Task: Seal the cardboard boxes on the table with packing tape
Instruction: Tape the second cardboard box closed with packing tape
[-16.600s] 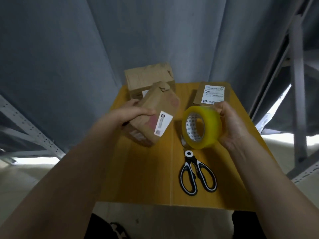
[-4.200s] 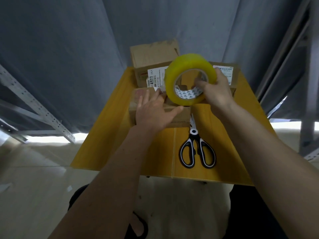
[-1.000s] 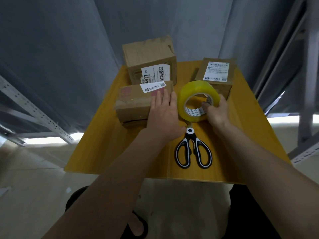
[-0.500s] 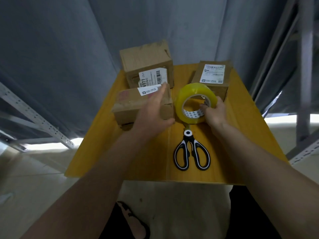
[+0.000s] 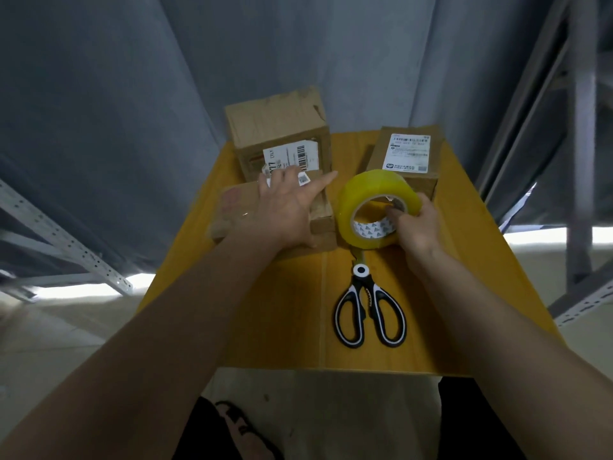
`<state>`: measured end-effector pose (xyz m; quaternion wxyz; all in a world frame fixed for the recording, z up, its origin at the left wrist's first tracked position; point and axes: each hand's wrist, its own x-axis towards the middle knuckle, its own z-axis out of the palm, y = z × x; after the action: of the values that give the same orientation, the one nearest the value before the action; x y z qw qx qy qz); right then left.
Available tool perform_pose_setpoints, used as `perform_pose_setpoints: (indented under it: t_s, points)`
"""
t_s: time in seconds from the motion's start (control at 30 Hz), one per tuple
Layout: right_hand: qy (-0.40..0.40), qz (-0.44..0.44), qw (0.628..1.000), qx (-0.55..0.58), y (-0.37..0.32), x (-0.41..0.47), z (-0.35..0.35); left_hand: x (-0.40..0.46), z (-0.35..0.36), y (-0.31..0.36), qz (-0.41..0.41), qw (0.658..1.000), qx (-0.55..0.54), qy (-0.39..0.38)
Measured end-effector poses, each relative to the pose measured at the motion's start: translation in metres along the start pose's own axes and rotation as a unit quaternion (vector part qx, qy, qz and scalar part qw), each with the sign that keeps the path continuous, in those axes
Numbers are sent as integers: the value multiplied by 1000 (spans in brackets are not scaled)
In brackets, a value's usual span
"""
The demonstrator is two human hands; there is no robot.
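A flat brown cardboard box (image 5: 232, 210) lies at the table's middle left. My left hand (image 5: 287, 207) presses on its top with straight, spread fingers. Just right of it stands a yellow roll of packing tape (image 5: 371, 194) on its edge. My right hand (image 5: 416, 224) grips the roll, fingers curled through its core and over its rim. A taller box (image 5: 275, 127) with a barcode label stands behind the flat one. A third box (image 5: 409, 151) with a white label sits at the back right, behind the roll.
Black-and-white scissors (image 5: 368, 307) lie closed on the yellow table (image 5: 464, 293), handles toward me, just below the roll. Grey curtains hang close behind the table. Metal shelving uprights stand at the left and right. The table's near edge is by my legs.
My left hand has slid further over the flat box's top and spread flat. The tape roll stays beside the box in my right hand. The view has shifted slightly.
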<state>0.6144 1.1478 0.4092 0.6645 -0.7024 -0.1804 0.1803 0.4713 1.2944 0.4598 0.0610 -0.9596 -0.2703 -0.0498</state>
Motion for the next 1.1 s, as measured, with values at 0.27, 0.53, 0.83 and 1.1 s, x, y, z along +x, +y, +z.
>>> perform_pose_setpoints:
  t_s: [0.27, 0.53, 0.83, 1.1]
  points:
    - [67, -86, 987, 121, -113, -11, 6, -15, -66, 2, -34, 923, -364, 123]
    - [-73, -92, 991, 64, -143, -49, 50, -57, -16, 16, -134, 786, -559, 229]
    - [-57, -191, 980, -24, -131, -60, 69, -58, -25, 3, -99, 806, -542, 217]
    - [-39, -167, 985, 30, -134, -39, 34, -62, -21, 6, -71, 852, -433, 284]
